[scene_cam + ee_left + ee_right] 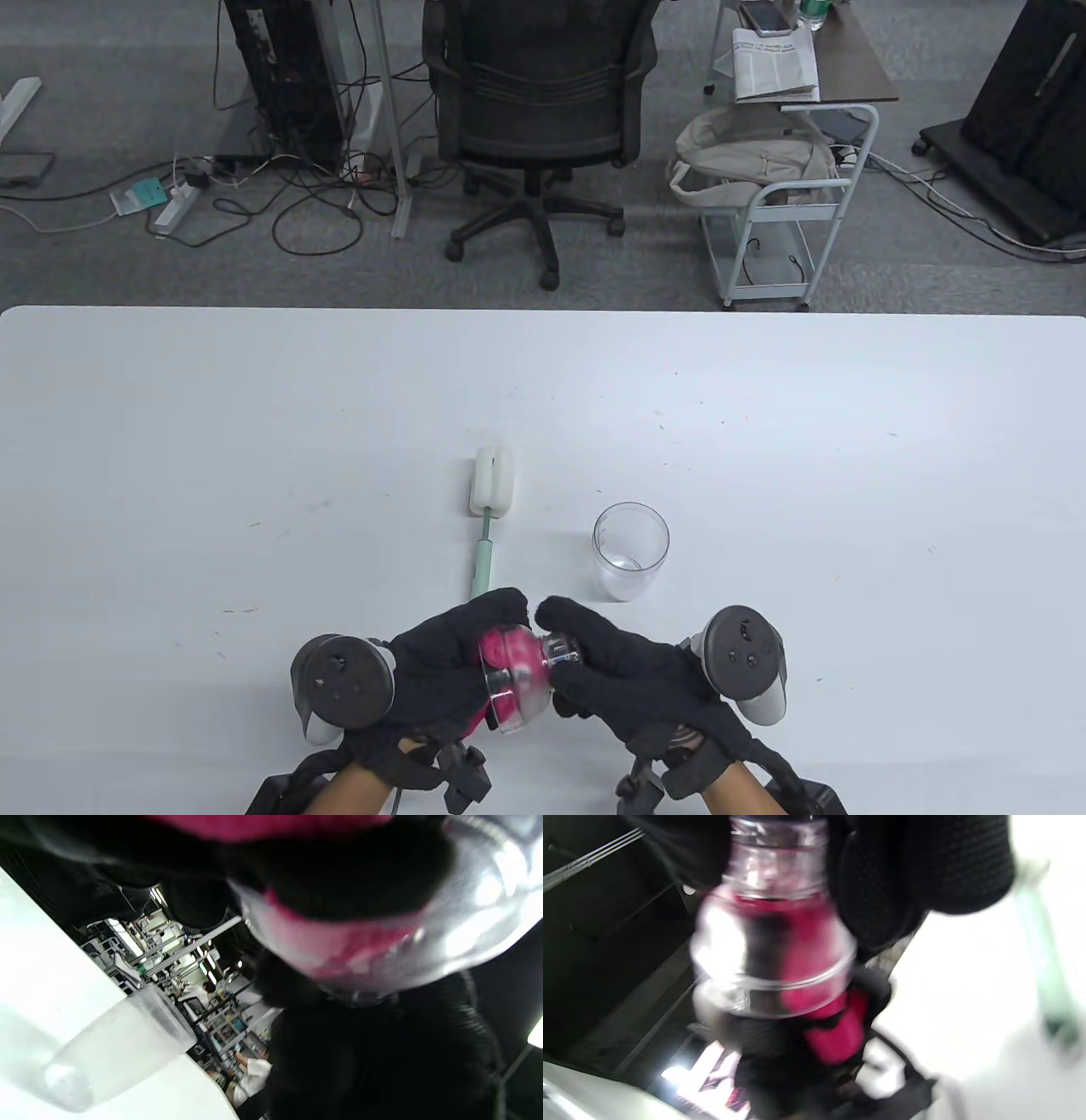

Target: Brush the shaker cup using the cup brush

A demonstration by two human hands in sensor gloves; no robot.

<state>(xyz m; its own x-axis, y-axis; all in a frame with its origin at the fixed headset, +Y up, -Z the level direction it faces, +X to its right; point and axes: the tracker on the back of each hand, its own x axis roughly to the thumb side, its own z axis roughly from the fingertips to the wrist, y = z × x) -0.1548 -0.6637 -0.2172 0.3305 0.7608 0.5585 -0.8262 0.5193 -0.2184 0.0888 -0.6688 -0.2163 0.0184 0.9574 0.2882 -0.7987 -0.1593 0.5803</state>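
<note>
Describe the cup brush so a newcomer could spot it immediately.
On the white table, look just beyond the two gloved hands near the front edge. The cup brush lies flat, left of the clear cup: the only long thing, with a white sponge head and pale green handle.

- The brush [489, 510] lies at the frame's lower centre on the table [254, 441].
- The cup [629, 551] stands just right of it.
- Below both, the two hands [450, 671] [628, 671] meet around a lid [522, 666].

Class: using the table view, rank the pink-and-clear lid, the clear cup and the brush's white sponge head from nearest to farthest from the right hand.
1. Pink-and-clear lid: held by the right hand.
2. Clear cup: standing just beyond it.
3. White sponge head: farther back, left.
</note>
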